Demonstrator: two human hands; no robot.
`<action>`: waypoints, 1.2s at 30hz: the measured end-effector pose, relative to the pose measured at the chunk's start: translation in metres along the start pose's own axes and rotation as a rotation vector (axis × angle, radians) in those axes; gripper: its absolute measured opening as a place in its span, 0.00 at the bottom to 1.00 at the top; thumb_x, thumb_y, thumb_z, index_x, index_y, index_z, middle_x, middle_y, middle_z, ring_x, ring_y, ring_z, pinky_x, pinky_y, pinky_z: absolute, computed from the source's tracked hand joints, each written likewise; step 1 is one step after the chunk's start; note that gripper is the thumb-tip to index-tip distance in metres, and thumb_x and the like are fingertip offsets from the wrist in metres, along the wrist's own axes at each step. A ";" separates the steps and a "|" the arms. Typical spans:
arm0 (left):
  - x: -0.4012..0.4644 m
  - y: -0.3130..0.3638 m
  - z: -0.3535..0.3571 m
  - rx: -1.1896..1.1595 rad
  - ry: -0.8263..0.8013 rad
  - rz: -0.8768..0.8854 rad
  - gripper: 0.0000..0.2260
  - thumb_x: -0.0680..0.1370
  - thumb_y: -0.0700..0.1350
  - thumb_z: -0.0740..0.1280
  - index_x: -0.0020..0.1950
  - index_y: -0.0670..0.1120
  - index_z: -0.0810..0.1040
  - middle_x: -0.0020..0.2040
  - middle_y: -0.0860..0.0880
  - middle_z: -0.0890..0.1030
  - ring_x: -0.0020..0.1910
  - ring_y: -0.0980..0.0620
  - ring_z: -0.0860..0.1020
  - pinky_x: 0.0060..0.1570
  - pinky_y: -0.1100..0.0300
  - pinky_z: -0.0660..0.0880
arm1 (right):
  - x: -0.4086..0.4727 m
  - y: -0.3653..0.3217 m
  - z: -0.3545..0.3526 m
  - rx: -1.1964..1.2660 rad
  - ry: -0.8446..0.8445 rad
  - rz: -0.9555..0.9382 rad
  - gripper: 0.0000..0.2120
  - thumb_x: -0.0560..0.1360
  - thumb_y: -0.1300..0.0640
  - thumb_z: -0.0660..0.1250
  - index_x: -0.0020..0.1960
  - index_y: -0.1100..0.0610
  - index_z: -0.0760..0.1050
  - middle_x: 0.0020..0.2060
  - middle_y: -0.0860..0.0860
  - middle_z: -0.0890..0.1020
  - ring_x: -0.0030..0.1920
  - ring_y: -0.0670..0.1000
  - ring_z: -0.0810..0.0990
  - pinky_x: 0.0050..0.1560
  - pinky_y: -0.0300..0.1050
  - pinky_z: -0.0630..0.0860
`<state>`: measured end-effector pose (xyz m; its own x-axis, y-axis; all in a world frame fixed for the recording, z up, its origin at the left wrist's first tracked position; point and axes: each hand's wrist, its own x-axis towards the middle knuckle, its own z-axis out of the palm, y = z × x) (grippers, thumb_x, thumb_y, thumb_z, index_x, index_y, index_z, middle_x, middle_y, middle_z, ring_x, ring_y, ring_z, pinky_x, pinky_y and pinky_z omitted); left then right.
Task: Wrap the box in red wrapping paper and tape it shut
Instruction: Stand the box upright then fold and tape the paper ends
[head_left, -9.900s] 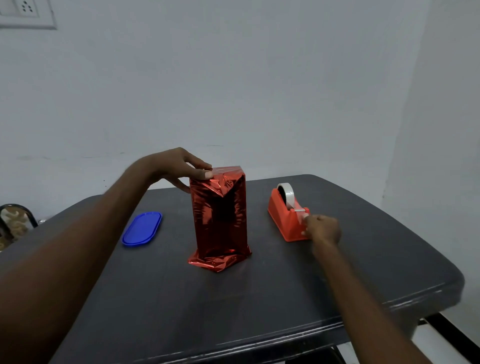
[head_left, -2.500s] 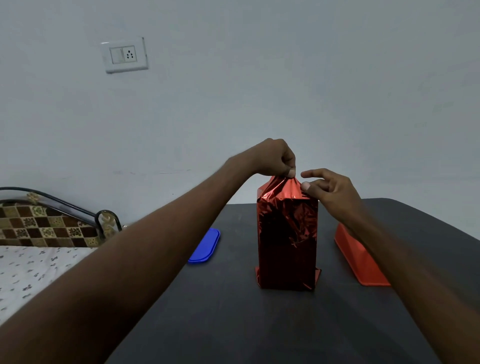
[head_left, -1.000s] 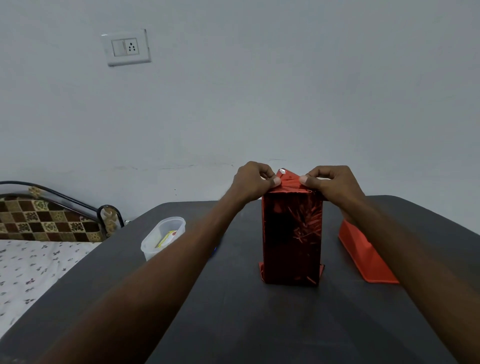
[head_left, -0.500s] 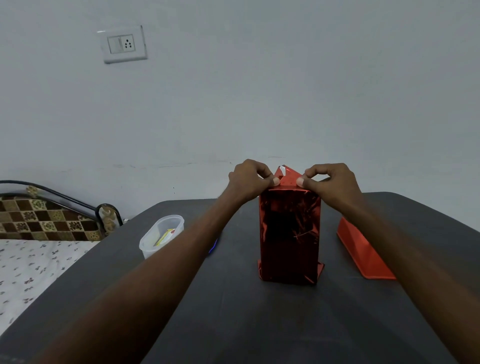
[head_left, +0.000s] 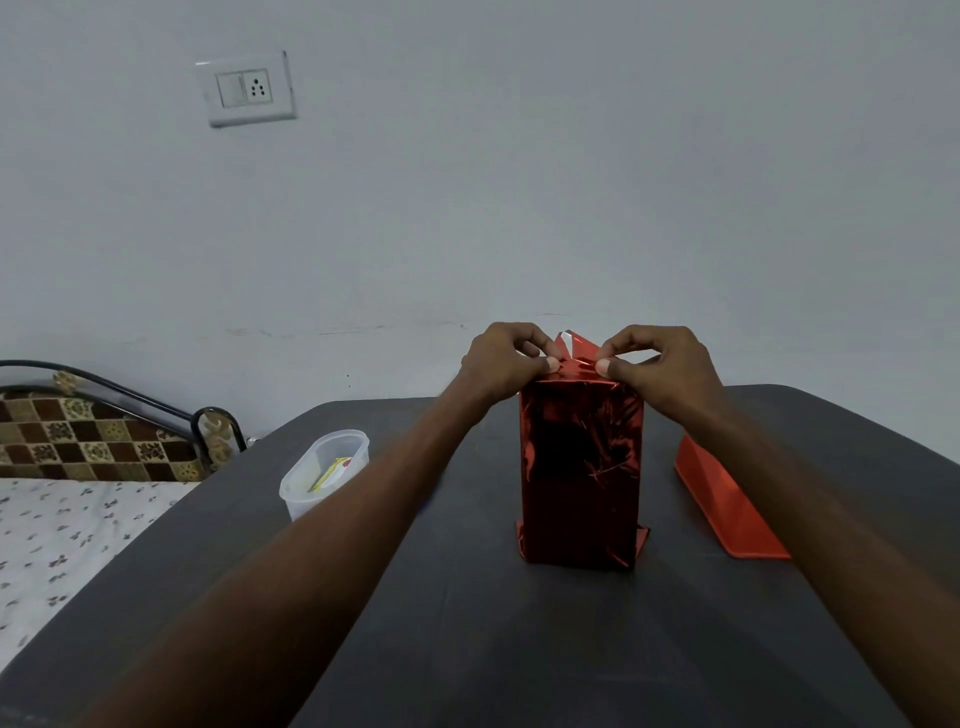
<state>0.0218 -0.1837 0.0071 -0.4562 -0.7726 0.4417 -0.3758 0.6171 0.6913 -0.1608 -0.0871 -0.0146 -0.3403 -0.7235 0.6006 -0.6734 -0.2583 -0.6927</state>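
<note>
A tall box wrapped in shiny red paper (head_left: 579, 467) stands upright on the dark table (head_left: 519, 649). Both hands are at its top. My left hand (head_left: 506, 361) pinches the red paper at the top left edge with thumb and curled fingers. My right hand (head_left: 657, 364) pinches the paper at the top right edge. Between them a pointed red flap (head_left: 574, 347) sticks up, its white underside showing at the tip. Small folded paper tabs stick out at the box's base.
An orange-red tape dispenser (head_left: 724, 506) sits right of the box, mostly hidden behind my right forearm. A clear plastic container (head_left: 322, 473) stands to the left. A bed with a patterned cover (head_left: 78, 499) lies beyond the table's left edge. A wall socket (head_left: 247, 89) is above.
Both hands stay at the box top and have drawn slightly closer around the flap. The box has not moved. Ten seconds ago my right hand was at the tape dispenser.
</note>
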 end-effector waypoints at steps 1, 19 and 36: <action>0.000 -0.001 0.000 -0.008 0.006 0.002 0.03 0.71 0.48 0.75 0.43 0.53 0.84 0.43 0.53 0.83 0.48 0.51 0.82 0.55 0.45 0.79 | 0.000 0.001 0.000 -0.004 0.003 0.000 0.02 0.71 0.54 0.76 0.43 0.47 0.84 0.49 0.46 0.85 0.47 0.51 0.82 0.57 0.55 0.79; -0.001 -0.005 0.004 -0.059 0.000 -0.018 0.05 0.73 0.46 0.71 0.44 0.55 0.86 0.45 0.55 0.85 0.50 0.54 0.81 0.56 0.48 0.79 | 0.005 0.004 0.001 -0.055 -0.034 0.025 0.03 0.73 0.53 0.74 0.45 0.47 0.87 0.39 0.44 0.85 0.44 0.45 0.80 0.40 0.36 0.69; -0.009 0.037 0.004 0.346 0.116 0.319 0.10 0.79 0.43 0.63 0.44 0.44 0.83 0.34 0.52 0.79 0.34 0.53 0.77 0.37 0.60 0.74 | 0.008 0.009 0.000 0.043 -0.052 0.073 0.03 0.73 0.54 0.75 0.46 0.49 0.87 0.38 0.44 0.86 0.42 0.40 0.81 0.40 0.35 0.72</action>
<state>0.0087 -0.1535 0.0265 -0.5068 -0.5359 0.6753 -0.4871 0.8243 0.2885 -0.1693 -0.0954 -0.0163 -0.3520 -0.7733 0.5273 -0.6192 -0.2301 -0.7508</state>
